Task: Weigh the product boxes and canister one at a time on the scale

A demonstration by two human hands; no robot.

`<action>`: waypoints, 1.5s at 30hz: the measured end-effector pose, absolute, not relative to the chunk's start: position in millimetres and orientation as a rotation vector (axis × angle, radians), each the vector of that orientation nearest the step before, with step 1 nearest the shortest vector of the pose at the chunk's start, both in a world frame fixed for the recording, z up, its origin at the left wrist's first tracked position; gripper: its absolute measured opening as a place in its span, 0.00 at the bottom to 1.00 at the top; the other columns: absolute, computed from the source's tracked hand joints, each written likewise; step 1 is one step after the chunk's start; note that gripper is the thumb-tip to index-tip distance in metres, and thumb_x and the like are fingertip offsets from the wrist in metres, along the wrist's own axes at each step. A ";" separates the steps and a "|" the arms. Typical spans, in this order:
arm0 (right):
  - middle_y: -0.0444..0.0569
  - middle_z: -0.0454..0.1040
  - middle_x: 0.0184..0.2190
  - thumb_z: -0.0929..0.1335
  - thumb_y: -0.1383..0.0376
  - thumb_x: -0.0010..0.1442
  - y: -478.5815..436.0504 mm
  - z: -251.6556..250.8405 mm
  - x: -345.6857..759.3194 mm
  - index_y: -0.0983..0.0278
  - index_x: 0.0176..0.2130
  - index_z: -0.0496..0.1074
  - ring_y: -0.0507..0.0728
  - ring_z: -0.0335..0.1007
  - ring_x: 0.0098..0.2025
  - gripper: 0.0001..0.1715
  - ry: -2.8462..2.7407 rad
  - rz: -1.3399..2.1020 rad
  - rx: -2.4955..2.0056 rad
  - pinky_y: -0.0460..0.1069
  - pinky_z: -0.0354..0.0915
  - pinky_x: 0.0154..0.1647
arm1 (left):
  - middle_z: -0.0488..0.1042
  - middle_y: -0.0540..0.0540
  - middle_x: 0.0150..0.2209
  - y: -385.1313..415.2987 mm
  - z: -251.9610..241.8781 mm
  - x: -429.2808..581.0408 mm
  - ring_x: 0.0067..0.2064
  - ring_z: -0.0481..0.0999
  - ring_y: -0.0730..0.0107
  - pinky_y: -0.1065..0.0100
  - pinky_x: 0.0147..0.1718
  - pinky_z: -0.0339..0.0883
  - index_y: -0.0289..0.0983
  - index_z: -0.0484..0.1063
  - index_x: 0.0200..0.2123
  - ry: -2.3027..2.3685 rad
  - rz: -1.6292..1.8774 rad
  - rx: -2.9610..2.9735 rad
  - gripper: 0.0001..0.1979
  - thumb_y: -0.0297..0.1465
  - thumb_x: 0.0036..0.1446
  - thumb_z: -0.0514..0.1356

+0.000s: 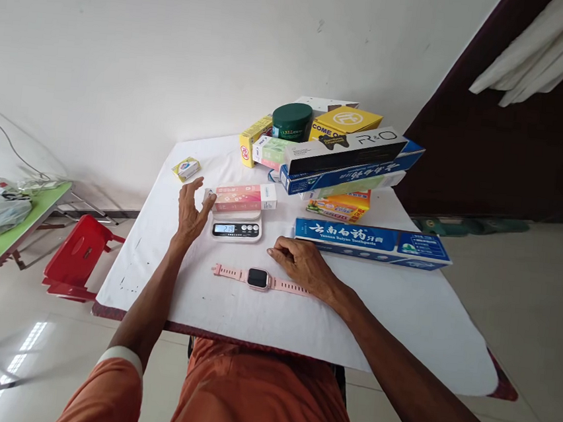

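A pink box with a white end (240,198) lies across a small digital kitchen scale (252,231), whose lit display shows digits. My left hand (191,214) is raised at the box's left end with fingers apart, holding nothing; whether a fingertip touches the box I cannot tell. My right hand (304,263) rests on the table, fingers curled together, with nothing visible in them. Just in front of it lies a pink-strapped smartwatch (258,278), its strap end running to the right wrist. A blue toothpaste box (371,241) lies right behind the right hand.
At the back, a pile holds a black-and-white box (347,152), a dark green lidded jar (291,120), a yellow box (346,121) and an orange box (339,205). A small yellow box (186,168) lies at back left. A red chair (78,251) stands beside the white-covered table (193,305).
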State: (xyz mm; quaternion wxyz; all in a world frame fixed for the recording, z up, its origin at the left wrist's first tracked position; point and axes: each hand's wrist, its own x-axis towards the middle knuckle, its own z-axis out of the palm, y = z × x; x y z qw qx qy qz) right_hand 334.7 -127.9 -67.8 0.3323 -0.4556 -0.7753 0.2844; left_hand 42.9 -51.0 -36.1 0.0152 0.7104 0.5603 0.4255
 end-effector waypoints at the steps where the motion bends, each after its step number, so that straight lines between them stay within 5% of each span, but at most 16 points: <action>1: 0.44 0.72 0.24 0.66 0.62 0.66 -127.7 -68.2 334.8 0.60 0.28 0.66 0.54 0.65 0.27 0.14 -2.027 0.741 -1.189 0.49 0.58 0.34 | 0.72 0.36 0.59 -51.1 -35.7 43.4 0.62 0.72 0.53 0.50 0.62 0.66 0.42 0.64 0.64 1.732 1.312 2.217 0.27 0.49 0.69 0.57; 7: 0.44 0.72 0.25 0.66 0.62 0.67 -127.9 -68.2 335.1 0.60 0.28 0.65 0.54 0.65 0.27 0.15 -2.031 0.748 -1.196 0.49 0.58 0.34 | 0.69 0.36 0.64 -48.3 -22.6 49.2 0.67 0.65 0.48 0.47 0.64 0.61 0.44 0.64 0.66 1.735 1.065 2.341 0.30 0.52 0.67 0.58; 18: 0.45 0.74 0.26 0.66 0.63 0.67 -128.7 -66.5 335.1 0.60 0.29 0.66 0.54 0.68 0.29 0.14 -2.044 0.736 -1.186 0.49 0.59 0.34 | 0.73 0.39 0.59 -15.5 -4.4 66.8 0.64 0.68 0.48 0.47 0.65 0.56 0.42 0.68 0.63 1.564 0.348 2.583 0.31 0.48 0.61 0.66; 26: 0.44 0.71 0.24 0.65 0.60 0.68 -129.1 -66.4 335.9 0.60 0.28 0.65 0.54 0.66 0.27 0.16 -2.059 0.733 -1.196 0.50 0.58 0.34 | 0.77 0.41 0.53 -11.7 12.6 48.6 0.55 0.75 0.53 0.52 0.57 0.65 0.39 0.71 0.56 1.608 0.483 2.451 0.25 0.44 0.60 0.66; 35: 0.44 0.71 0.23 0.64 0.59 0.68 -128.1 -69.5 334.4 0.59 0.27 0.63 0.56 0.68 0.27 0.17 -2.065 0.686 -1.211 0.50 0.58 0.33 | 0.72 0.36 0.61 8.6 10.4 -42.7 0.63 0.68 0.45 0.48 0.61 0.61 0.41 0.66 0.63 2.233 0.317 2.163 0.30 0.43 0.61 0.64; 45: 0.44 0.70 0.24 0.61 0.56 0.69 -126.5 -72.5 332.6 0.58 0.27 0.59 0.56 0.67 0.27 0.19 -2.047 0.700 -1.227 0.51 0.58 0.33 | 0.66 0.37 0.64 31.3 -14.3 -68.4 0.65 0.66 0.45 0.48 0.62 0.63 0.48 0.72 0.63 2.294 0.130 2.347 0.27 0.34 0.60 0.67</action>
